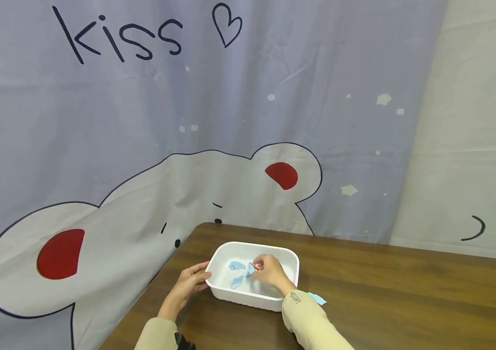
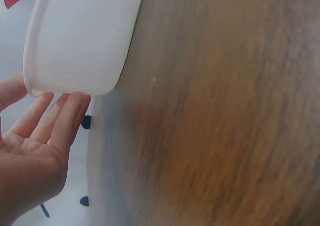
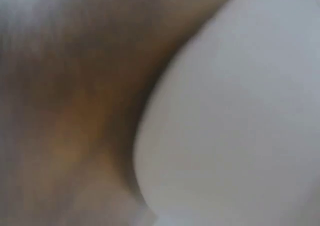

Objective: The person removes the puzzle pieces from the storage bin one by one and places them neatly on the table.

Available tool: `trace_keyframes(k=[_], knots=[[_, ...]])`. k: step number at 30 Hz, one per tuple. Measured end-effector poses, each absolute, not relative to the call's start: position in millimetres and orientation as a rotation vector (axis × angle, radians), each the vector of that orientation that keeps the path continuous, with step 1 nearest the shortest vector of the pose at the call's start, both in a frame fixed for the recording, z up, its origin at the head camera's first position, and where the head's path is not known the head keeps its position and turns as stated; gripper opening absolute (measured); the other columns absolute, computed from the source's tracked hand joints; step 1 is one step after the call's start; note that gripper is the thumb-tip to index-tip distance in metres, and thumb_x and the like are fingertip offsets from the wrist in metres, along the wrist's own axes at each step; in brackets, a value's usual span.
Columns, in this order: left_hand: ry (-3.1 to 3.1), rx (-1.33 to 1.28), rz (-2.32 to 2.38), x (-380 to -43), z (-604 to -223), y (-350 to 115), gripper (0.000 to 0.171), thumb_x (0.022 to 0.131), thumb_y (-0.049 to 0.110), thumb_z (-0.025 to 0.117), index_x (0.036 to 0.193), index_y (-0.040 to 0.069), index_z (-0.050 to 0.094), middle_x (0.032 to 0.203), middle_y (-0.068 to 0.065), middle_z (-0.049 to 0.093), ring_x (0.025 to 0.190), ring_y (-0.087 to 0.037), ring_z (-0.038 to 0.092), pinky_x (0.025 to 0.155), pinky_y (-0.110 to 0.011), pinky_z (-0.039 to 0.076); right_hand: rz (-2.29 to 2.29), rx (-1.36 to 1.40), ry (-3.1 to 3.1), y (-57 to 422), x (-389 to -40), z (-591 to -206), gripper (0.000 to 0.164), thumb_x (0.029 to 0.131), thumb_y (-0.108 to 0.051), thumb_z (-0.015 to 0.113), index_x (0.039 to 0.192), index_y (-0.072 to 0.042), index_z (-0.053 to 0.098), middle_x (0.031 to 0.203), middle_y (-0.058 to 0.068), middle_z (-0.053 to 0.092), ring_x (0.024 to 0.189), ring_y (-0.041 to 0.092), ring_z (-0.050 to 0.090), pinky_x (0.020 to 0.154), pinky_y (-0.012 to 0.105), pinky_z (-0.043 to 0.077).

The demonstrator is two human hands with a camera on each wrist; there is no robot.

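A white plastic basin [image 1: 248, 301] stands on the wooden table with several light blue scraps [image 1: 236, 282] lying in it. At its left end my left hand [image 1: 190, 281] holds the rim; in the left wrist view the thumb is at the rim and the fingers [image 2: 70, 117] lie against the outer wall. Inside the basin my right hand [image 1: 270, 272] pinches a small orange-red thing [image 1: 255, 267], right at a light blue scrap [image 1: 249, 270]. What that orange-red thing is, I cannot tell. The right wrist view is blurred and shows mostly the white basin [image 3: 235, 116].
Another light blue scrap [image 1: 317, 298] lies on the table [image 1: 387, 291] just right of the basin, partly behind the right sleeve [image 1: 306, 316]. A printed curtain [image 1: 213, 107] hangs behind the table's far edge and along its left side.
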State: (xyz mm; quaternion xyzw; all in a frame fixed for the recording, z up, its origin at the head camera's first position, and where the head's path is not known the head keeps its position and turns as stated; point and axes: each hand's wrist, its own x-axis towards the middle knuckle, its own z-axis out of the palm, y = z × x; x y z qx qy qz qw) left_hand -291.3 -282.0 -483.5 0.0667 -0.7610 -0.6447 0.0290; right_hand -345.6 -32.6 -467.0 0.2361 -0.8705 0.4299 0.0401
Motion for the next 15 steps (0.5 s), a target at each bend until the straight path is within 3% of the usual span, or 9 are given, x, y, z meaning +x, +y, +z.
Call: trace_keyframes(k=[15], knots=[[-2.324,0.268,-1.975,-292,-484,-277,0.047,0.093,0.009,0.062,0.134,-0.01,0.051,0.132,-0.029,0.058,0.102,-0.023,0.067,0.089,-0.041,0.059,1.333,0.613,-2.61,47,-347,-401,0.031,0.074,-0.003,0.07,0.104,0.002,0.068,0.094,0.013,0.064,0.084,0.019,0.061,0.073,0.027,0.053]])
